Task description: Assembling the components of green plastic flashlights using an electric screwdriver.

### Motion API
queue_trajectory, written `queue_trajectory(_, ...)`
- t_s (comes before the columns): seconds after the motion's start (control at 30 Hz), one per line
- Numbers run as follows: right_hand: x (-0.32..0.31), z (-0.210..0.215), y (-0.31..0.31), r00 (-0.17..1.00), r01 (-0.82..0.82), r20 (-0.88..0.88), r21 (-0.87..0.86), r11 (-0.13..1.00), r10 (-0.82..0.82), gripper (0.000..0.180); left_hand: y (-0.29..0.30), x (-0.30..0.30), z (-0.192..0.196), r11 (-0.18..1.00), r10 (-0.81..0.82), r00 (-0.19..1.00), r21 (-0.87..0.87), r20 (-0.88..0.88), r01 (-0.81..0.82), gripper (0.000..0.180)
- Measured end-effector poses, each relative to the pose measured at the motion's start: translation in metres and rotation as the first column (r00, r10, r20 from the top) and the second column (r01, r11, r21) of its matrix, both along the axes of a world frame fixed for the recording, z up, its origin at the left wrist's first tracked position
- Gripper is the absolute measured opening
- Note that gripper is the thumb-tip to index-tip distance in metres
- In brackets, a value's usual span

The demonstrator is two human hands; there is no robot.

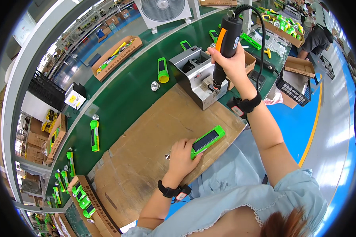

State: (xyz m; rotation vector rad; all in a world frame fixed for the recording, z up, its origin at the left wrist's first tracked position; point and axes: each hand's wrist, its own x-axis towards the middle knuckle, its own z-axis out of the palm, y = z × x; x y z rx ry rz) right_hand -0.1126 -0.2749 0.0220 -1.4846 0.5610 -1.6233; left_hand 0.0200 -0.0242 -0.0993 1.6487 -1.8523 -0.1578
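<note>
My left hand [180, 160] holds a green flashlight [221, 131] with a dark solar panel on its upper side, low over the brown cardboard sheet [146, 130]. A bit of a shiny reflector [167, 157] peeks out beside that hand. Wrapped round a black electric screwdriver [228, 39] with an orange strip is my right hand [234, 63]. The screwdriver points down, its tip at the front of a grey metal screw feeder [201, 94]. Whether a screw sits on the tip is too small to tell.
Behind the cardboard, a green flashlight body [162, 70] and a loose reflector head [155, 85] lie on the green bench [122, 102]. Another flashlight [94, 135] lies to the left. A cardboard box [101, 213] of flashlights stands near left. A black cable [262, 47] hangs beside my right arm.
</note>
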Motion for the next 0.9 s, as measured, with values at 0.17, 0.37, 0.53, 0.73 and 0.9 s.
queue_trajectory(0.17,-0.02,-0.005,0.043,0.986,-0.167,0.007,0.046,0.985,0.167,0.044,0.0,0.0,0.001,1.0,0.02,1.0,0.008,0.01,-0.02,0.043)
queue_trajectory(0.37,-0.053,-0.026,0.107,0.988,-0.148,0.047,0.066,0.987,0.145,0.043,-0.002,0.001,-0.001,1.0,0.018,1.0,0.013,0.003,-0.018,0.043)
queue_trajectory(0.53,-0.061,-0.033,0.123,0.994,-0.105,-0.032,-0.006,0.994,0.104,0.046,-0.003,0.0,-0.003,1.0,0.024,1.0,0.002,0.006,-0.024,0.043)
queue_trajectory(0.73,-0.061,-0.04,0.121,0.995,-0.081,-0.053,-0.013,0.997,0.08,0.045,-0.002,-0.002,-0.004,1.0,0.026,1.0,-0.008,0.014,-0.026,0.042)
queue_trajectory(0.9,-0.051,-0.051,0.116,0.997,-0.058,-0.047,0.003,0.998,0.058,0.042,-0.002,-0.002,-0.003,1.0,0.021,1.0,-0.024,0.016,-0.021,0.042)
